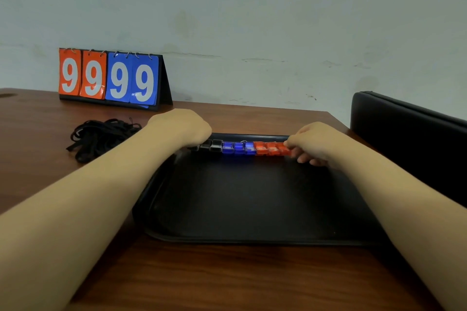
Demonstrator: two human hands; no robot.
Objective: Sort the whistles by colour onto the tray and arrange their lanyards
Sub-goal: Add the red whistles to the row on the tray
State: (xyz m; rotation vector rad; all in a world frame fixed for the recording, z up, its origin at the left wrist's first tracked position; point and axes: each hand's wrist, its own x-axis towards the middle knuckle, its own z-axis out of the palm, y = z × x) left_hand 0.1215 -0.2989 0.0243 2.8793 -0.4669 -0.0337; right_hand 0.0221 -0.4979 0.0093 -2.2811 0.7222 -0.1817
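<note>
From my remote view, a row of small clear-plastic whistles lies along the far edge of the flat black plastic tray (252, 197), sorted by colour: black whistles (213, 146) on the left, blue whistles (238, 148) in the middle and red whistles (271, 148) on the right, each touching the next.

The left hand (187, 129) sits curled at the black end. Its fingers are hidden behind the knuckles, so I cannot tell whether they hold anything. The right hand (313, 142) meets the red end, its fingers (305, 159) curled and pinching the outermost red whistle.

The tangled pile of black lanyards (98, 136) lies on the brown wooden worktop (227, 272), left of the tray and well apart from the whistles. A flip scoreboard (108, 78) reading 99 in orange and 99 in blue stands behind it.
</note>
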